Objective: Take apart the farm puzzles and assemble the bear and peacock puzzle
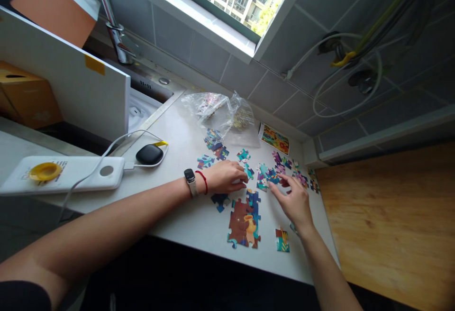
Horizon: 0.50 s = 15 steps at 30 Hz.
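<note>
My left hand (229, 176) rests on the white counter with its fingers curled together, and what lies under them is hidden. Just beyond its fingertips lie small teal jigsaw pieces (243, 155). My right hand (294, 201) pinches a blue jigsaw piece (273, 176) between thumb and forefinger, at the edge of a purple and teal cluster (262, 174). Nearer me lies a joined brown and blue puzzle section (243, 221) with a yellow figure. A dark blue piece (220, 201) sits below my left wrist, and a brown and teal piece (282, 240) lies near the front edge.
Clear plastic bags (216, 107) and a picture card (275, 139) lie at the back. More pieces (313, 181) lie by the wooden board (384, 216). On the left are a white power bank (78, 180), a black case (149, 154), a cable and a sink (152, 90).
</note>
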Tool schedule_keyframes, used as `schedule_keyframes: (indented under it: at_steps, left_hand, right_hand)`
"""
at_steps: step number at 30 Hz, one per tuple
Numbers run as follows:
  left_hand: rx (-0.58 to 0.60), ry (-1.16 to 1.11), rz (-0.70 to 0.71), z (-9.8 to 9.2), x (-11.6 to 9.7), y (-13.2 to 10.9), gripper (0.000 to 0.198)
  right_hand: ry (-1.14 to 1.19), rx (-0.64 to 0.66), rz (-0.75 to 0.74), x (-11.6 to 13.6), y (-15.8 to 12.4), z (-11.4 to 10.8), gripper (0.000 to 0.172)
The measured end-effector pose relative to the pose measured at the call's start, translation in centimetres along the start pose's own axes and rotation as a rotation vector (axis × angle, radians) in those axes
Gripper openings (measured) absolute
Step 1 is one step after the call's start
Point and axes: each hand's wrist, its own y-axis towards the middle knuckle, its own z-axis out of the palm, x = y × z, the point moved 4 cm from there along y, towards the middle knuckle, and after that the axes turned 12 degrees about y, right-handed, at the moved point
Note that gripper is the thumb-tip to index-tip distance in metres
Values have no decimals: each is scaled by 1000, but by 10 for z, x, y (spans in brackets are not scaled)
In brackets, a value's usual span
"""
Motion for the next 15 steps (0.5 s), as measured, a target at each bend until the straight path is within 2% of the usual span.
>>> schedule_keyframes:
  at_steps: [3, 6, 9, 12, 15]
  left_hand:
    - [-25, 104, -50, -6, 5, -1, 14]
    - [-54, 289, -251, -17, 19, -6, 26]
    - [21, 421, -391, -22, 31, -14, 38]
    - [98, 468, -390, -22, 34, -18, 56]
    - [107, 451, -376, -22, 35, -17, 62]
  right_hand:
    - [-58, 11, 32, -10, -28, -3, 54]
    - [-102, -29, 79, -21, -46, -6, 56]
    - [-61, -30, 38, -17, -54, -8, 47]
    - [4, 117, -98, 5, -59, -5, 32]
    - [28, 317, -250, 34, -67, 2, 30]
